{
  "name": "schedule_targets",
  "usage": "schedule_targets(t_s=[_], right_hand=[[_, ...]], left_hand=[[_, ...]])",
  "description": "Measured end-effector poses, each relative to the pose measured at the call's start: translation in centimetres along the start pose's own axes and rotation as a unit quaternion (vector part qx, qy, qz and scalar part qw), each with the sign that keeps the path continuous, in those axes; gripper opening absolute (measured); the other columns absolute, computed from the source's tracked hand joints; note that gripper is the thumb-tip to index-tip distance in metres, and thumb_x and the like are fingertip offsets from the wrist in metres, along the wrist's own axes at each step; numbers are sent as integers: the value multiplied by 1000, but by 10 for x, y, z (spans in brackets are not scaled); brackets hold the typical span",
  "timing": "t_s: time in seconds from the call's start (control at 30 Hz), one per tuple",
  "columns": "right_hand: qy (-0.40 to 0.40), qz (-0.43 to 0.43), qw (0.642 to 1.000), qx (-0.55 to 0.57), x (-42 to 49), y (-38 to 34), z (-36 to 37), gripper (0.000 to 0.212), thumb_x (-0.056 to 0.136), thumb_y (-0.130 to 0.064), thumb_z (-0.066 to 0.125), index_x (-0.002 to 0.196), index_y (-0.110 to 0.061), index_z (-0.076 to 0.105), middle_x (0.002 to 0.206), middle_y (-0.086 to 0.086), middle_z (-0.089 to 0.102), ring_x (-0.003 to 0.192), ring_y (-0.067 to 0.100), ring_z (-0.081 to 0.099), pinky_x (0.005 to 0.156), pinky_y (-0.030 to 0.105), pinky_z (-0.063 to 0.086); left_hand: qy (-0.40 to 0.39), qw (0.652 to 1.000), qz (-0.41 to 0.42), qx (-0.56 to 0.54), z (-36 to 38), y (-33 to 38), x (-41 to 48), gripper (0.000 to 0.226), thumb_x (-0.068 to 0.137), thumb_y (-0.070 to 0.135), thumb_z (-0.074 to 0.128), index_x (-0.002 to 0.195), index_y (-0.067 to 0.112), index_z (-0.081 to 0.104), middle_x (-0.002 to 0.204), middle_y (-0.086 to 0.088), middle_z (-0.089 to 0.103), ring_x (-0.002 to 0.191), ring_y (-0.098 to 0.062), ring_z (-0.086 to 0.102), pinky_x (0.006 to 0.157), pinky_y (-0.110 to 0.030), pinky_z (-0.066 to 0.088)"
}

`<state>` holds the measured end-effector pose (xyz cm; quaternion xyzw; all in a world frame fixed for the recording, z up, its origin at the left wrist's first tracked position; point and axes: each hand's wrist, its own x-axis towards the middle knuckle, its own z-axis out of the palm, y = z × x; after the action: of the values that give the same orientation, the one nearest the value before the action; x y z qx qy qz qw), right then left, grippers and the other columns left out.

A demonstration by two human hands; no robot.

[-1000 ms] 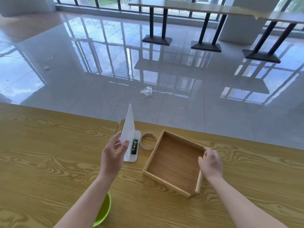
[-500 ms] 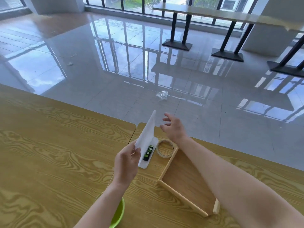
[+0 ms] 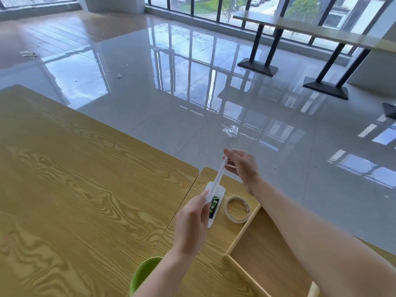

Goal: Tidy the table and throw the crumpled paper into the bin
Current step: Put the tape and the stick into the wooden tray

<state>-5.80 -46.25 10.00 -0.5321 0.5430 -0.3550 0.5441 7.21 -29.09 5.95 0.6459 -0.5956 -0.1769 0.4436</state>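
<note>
Biggest thing in view is the glossy tiled floor [image 3: 192,93], full of window reflections, with a long high table [image 3: 300,26] on black bases at the back. In front of that is the wood-grain table [image 3: 75,189], really two tops pushed together with a seam running between them.

At the lower right a shallow wooden tray [image 3: 242,231] sits on the table, and the right forearm crosses over it. The rim of a green container [image 3: 145,273] pokes out at the bottom edge, partly hidden under the left forearm.

The left hand [image 3: 190,224] pinches the lower end of a white sheet of paper [image 3: 219,175] between thumb and fingertips. The sheet is seen nearly edge-on, so it looks like a thin strip slanting up and away. It's held in the air above the far edge of the table, not lying on it. The right hand [image 3: 242,166] is up at the top end of it with its fingers loosely apart. It's blurry, so I honestly can't tell whether it's gripping or only touching.

Under the sheet, a white card [image 3: 220,190] lies flat with a little green-and-black tube [image 3: 214,205] on it. A roll of tape [image 3: 238,220] lies just beside the card, close to the tray corner. Out on the floor there's a small crumpled clear scrap [image 3: 231,131].
</note>
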Motion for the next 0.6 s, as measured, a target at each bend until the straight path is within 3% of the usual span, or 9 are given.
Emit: schedule_targets(t_s=[0.1,0.2,0.37,0.47,0.6], right_hand=[[6,-28,996,-81,11,0,10,19,83,-41,65,86,-23,71,66,-7,61,75,17,62,88,50,57],[6,-30,996,-87,20,-3,21,22,81,-46,60,84,-26,69,57,-13,55,69,15,56,89,57,53],[19,-34,995,-90,26,-7,27,21,85,-46,60,87,-26,68,64,-9,58,72,16,60,91,53,54],[26,-37,994,-100,29,-9,28,24,86,-49,59,91,-27,67,72,-5,64,79,21,65,91,51,55],[23,-45,994,-101,33,-9,31,26,87,-50,58,96,-26,67,75,-5,63,78,16,63,91,51,55]], left_hand=[[6,1000,2,0,0,-1,5,35,98,11,56,131,21,60,99,4,72,86,-12,66,70,-36,56],[13,1000,-8,0,-1,-5,13,35,98,11,55,131,21,59,90,4,68,79,-15,63,66,-39,55],[12,1000,-10,4,-2,-12,23,23,100,21,46,115,16,63,89,0,68,77,-18,63,65,-43,54],[19,1000,-11,8,-4,-13,29,32,100,13,52,129,18,62,96,5,71,81,-11,64,68,-34,55],[27,1000,-11,10,-4,-14,33,31,98,9,56,127,15,63,96,5,72,79,-12,64,66,-36,55]])
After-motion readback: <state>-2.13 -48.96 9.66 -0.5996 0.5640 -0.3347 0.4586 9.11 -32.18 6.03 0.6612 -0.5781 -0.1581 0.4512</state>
